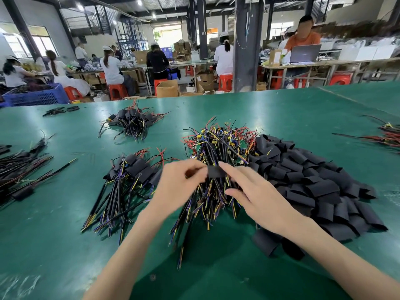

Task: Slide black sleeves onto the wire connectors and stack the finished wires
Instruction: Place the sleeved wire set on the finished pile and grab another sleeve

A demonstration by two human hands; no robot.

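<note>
Sleeve (216, 172) mid-air btwn both hands, just over the bare-wire pile (216, 148): L hand (180, 182) fingers clamped on one end, R hand (257, 193) index laid on the other, grip too blurry to call, prob. squaring it for a connector; spare sleeves (313, 182) right, finished stack (132, 169) left on desk (54, 245).

Beyond the green table (281, 109), a factory hall shows long workbenches (303, 64) across the upper frame, red stools (225, 82), cardboard boxes (166, 88) on the floor, a blue crate (36, 96) at left, a dark pillar (246, 57) and bright windows (42, 45) upper left.
</note>
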